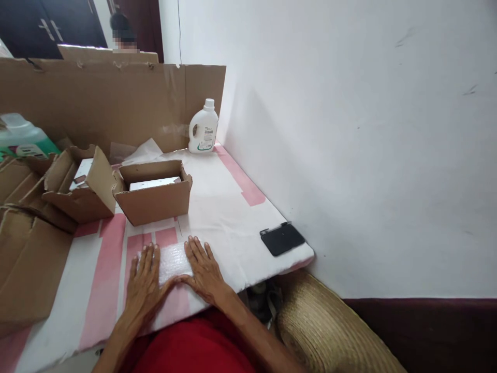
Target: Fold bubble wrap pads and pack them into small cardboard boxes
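Note:
A flat piece of clear bubble wrap (175, 261) lies on the pink and white cloth (229, 228) near the table's front edge. My left hand (143, 282) rests flat along its left side, fingers stretched forward. Over the right end of the wrap lies my right hand (204, 272), palm down with its fingers out. The two thumbs meet at the near edge. Whether anything is inside the wrap I cannot tell. Just beyond my hands stands an open cardboard box (155, 202) with a white item (154, 183) in it.
More open cardboard boxes (83, 199) crowd the left side. A white jug (204, 129) stands at the back by a cardboard panel (116, 103), and a green-liquid bottle (27, 137) at far left. A black flat object (282, 239) lies near the wall. Another person (124, 33) is behind the panel.

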Tool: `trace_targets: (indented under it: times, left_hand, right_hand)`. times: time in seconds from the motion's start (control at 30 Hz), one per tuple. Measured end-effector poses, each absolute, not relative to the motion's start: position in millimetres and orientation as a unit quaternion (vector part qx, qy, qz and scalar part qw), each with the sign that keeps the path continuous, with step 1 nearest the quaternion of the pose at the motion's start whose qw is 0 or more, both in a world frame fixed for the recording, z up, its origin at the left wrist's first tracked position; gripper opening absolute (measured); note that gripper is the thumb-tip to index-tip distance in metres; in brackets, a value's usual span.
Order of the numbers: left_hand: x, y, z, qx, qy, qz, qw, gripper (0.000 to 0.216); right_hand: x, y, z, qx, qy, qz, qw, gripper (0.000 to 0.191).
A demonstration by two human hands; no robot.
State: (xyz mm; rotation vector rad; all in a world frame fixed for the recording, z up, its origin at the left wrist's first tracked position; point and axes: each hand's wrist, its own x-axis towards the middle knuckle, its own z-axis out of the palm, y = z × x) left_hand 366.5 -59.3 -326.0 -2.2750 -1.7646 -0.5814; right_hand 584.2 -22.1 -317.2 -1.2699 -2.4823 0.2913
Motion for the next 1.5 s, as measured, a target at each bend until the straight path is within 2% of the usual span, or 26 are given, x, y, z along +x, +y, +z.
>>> trace_targets:
  times: [0.1, 0.17, 0.23, 0.4, 0.53, 0.6, 0.73, 0.83, 0.87, 0.97, 1.0, 1.07, 1.13, 1.17, 1.3, 1.5]
  left_hand:
    - [348, -69, -315, -0.777, -0.594, -0.181, 0.102, 0.101]
    - [339, -75, -309, -0.782, -0.587, -0.181, 0.103, 0.1]
    - [333, -79, -302, -0.787, -0.578, -0.188, 0.111, 0.089]
    - [321, -76, -292, -0.838, -0.478, -0.222, 0.142, 0.029]
    - [321, -69, -285, -0.866, -0.416, -0.219, 0.171, 0.027]
    - [331, -70, -275, -0.867, -0.413, -0.22, 0.173, 0.023]
    - [367, -83, -248, -0.867, -0.423, -0.241, 0.106, 0.012]
    - [383, -93, -235, -0.867, -0.419, -0.27, 0.007, 0.007]
    - [384, -95, -234, -0.863, -0.422, -0.276, -0.027, 0.018]
    - [376, -95, -243, -0.847, -0.443, -0.274, -0.107, 0.077]
    - [372, -93, -248, -0.844, -0.446, -0.271, -0.127, 0.081]
    - [368, -87, -260, -0.834, -0.446, -0.278, -0.169, 0.058]
    - [370, -81, -268, -0.799, -0.473, -0.293, -0.228, 0.033]
    - [373, -78, -270, -0.769, -0.5, -0.301, -0.262, 0.029]
    - [392, -70, -268, -0.67, -0.576, -0.317, -0.346, 0.038]
    - [410, -62, -276, -0.639, -0.621, -0.346, -0.293, 0.044]
  right_hand:
    - [593, -17, -315, -0.441, -0.879, 0.095, 0.155, 0.091]
    - [595, -12, -315, -0.431, -0.884, 0.088, 0.154, 0.096]
    - [597, -4, -314, -0.416, -0.892, 0.084, 0.154, 0.1]
    - [609, 16, -309, -0.38, -0.911, 0.069, 0.148, 0.108]
    - [609, 15, -293, -0.368, -0.916, 0.026, 0.16, 0.106]
    - [600, 3, -285, -0.329, -0.929, 0.014, 0.168, 0.09]
    - [577, -34, -283, -0.268, -0.944, 0.028, 0.189, 0.019]
    - [576, -59, -295, -0.32, -0.913, 0.09, 0.235, 0.013]
    - [580, -66, -299, -0.343, -0.893, 0.128, 0.262, 0.011]
    - [597, -79, -306, -0.387, -0.8, 0.272, 0.368, 0.024]
    - [602, -83, -305, -0.396, -0.763, 0.317, 0.402, 0.027]
    - [607, -87, -302, -0.416, -0.699, 0.375, 0.445, 0.024]
    - [606, -88, -297, -0.458, -0.66, 0.391, 0.449, 0.019]
    - [604, -87, -294, -0.482, -0.648, 0.39, 0.442, 0.022]
    - [596, -79, -289, -0.547, -0.624, 0.359, 0.427, 0.037]
    - [591, -62, -303, -0.591, -0.641, 0.23, 0.433, 0.031]
